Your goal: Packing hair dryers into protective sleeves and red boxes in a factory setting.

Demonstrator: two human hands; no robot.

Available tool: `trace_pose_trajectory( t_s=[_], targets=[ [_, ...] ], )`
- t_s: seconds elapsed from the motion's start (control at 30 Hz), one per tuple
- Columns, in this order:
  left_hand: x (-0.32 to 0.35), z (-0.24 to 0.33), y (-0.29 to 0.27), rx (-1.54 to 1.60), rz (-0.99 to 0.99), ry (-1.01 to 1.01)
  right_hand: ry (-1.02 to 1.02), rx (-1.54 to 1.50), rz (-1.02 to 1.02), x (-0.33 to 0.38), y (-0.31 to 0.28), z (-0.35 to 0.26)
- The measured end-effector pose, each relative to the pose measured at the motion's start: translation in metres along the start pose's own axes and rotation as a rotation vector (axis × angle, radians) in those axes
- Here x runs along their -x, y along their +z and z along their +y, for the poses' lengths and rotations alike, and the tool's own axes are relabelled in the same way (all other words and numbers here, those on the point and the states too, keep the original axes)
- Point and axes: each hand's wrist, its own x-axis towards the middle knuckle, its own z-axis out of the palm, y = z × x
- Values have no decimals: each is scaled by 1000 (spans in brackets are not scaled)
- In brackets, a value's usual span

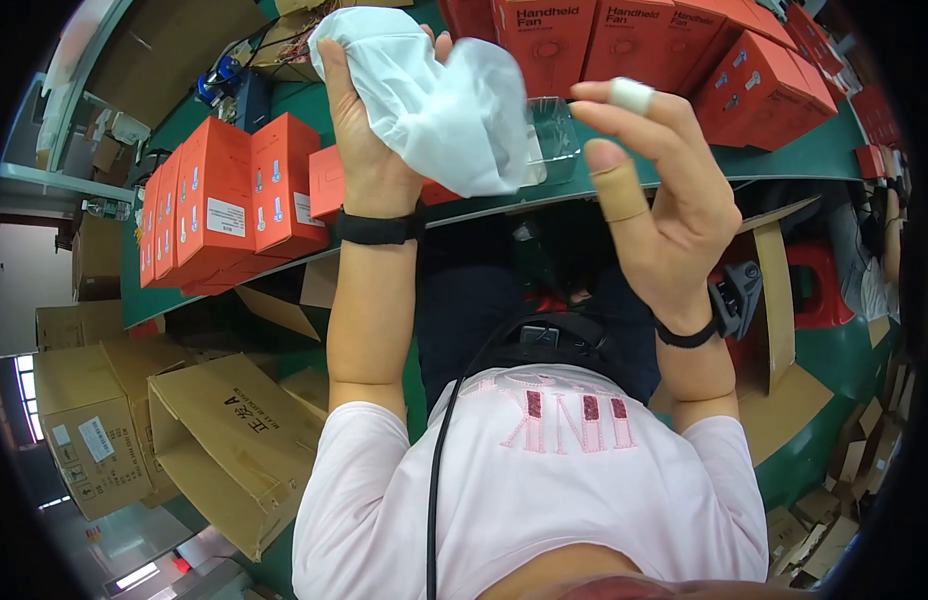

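Observation:
Raised over the table edge, my left hand [362, 150] grips a white, thin-skinned bag [424, 100] that looks loosely wrapped around something. What is inside cannot be seen, and the bag's right end is smeared by motion. My right hand [669, 200] is held up to the right of the bag, apart from it. Its fingers are spread and curved with nothing between them; white tape wraps one finger and tan tape the thumb. Between the bag and the right fingertips, a clear plastic tray [554, 140] lies on the green table [624, 178].
Red-orange boxes [214, 190] stand in a row at the left of the table, with more red boxes [544, 45] along the back and right. Open brown cartons [234, 440] sit on the floor at the left. A red stool [819, 285] is at the right.

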Motion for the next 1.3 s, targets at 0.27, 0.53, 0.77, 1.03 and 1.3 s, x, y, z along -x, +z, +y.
trace_pose_trajectory(
  t_s=[0.27, 0.53, 0.77, 1.03, 1.3],
  targets=[
    [12, -26, 28, 141, 94, 159, 632, -307, -460, -5, 16, 4],
    [-2, -9, 28, -565, 366, 380, 705, -620, -332, 16, 26, 9],
    [2, 1, 11, -302, 283, 93, 967, -907, -533, 14, 7, 7],
    [26, -45, 40, -251, 274, -146, 1074, -894, -558, 20, 7, 14],
    [22, -35, 31, -69, 316, -229, 1113, -1041, -366, 29, 7, 9]
  ],
)
